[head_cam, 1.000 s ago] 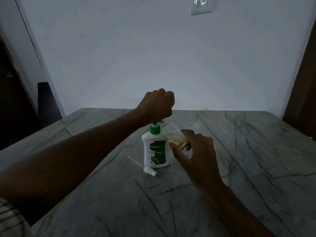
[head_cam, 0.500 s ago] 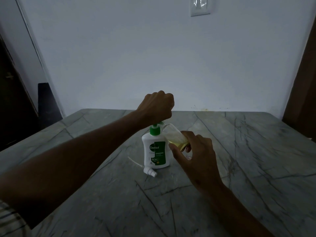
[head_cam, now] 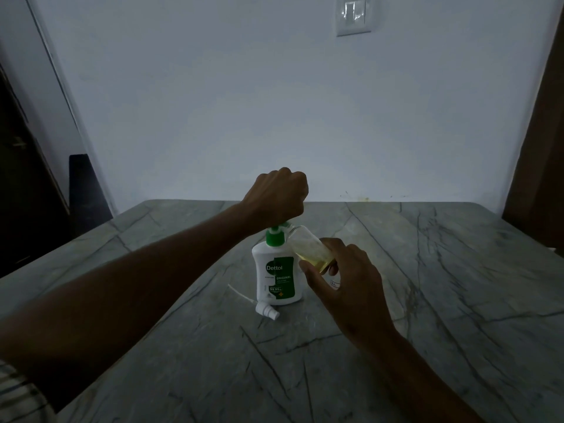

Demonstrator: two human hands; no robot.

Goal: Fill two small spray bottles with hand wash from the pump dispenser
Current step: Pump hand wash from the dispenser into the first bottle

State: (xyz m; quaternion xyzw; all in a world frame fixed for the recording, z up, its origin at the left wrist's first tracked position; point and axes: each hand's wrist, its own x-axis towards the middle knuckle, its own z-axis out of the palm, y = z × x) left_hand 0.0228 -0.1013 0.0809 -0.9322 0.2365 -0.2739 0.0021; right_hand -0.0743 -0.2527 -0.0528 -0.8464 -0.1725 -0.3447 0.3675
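On the marble surface stands the pump dispenser; the left hand, fingers curled into a fist, presses its pump, while the right hand grips a tilted spray bottle at the nozzle.

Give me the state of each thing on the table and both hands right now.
Dettol pump dispenser: upright, pump head under the fist.
Small spray bottle: uncapped, tilted toward the nozzle, some yellow liquid inside.
Spray cap: off, lying on the table.
Left hand: fisted on the pump.
Right hand: holds the bottle.
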